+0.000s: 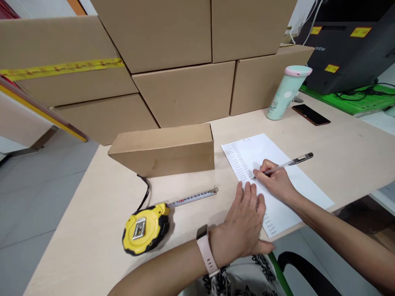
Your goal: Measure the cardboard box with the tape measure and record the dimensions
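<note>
My right hand (275, 181) grips a clear pen (290, 163) with a dark cap end, its tip on a white sheet of paper (296, 193). Columns of small handwriting run down the sheet's left side; I cannot read them. My left hand (243, 218) lies flat across the paper's left edge, fingers stretched out, with a pink watch band on the wrist. To its left rests a yellow and black tape measure (143, 230), its blade (193, 198) pulled out a short way over the table. Just behind the blade stands a small brown cardboard box (173, 154).
Large cardboard boxes (185, 94) are stacked along the table's back edge. A mint green tumbler (286, 94) with a pink rim stands at the back right, beside a dark phone (311, 114). Beyond is a black printer (348, 49). The table's front edge runs below my hands.
</note>
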`<state>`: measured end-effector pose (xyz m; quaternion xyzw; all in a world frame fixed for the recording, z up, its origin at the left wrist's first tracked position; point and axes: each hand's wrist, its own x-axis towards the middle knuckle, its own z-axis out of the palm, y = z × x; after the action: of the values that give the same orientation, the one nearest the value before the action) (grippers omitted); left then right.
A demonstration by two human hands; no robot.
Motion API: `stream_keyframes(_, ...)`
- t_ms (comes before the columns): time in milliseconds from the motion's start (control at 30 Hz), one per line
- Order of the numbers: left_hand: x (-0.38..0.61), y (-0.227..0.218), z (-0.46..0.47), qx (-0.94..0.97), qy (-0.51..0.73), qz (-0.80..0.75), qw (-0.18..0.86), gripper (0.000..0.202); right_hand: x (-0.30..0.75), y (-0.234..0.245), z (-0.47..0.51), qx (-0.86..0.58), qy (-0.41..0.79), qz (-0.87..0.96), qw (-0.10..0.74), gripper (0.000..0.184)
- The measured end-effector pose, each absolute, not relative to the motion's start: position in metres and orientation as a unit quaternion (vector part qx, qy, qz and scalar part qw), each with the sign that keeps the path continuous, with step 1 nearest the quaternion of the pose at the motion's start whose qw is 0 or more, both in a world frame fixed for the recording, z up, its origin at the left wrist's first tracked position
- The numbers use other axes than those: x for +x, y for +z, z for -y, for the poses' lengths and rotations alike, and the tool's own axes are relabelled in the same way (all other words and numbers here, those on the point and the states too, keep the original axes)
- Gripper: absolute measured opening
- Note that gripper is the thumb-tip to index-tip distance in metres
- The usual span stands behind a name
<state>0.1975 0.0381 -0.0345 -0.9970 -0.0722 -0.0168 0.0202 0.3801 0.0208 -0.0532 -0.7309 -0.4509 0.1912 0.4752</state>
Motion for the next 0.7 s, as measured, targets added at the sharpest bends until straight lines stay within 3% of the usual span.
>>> stream_keyframes(700,0.1959,-0.037,-0.0372,-0.997,-0.027,0.074,0.026,0.105,0.3808,-0.0553,-0.0211,-0.73,0.196,0.454,0.471,0.031)
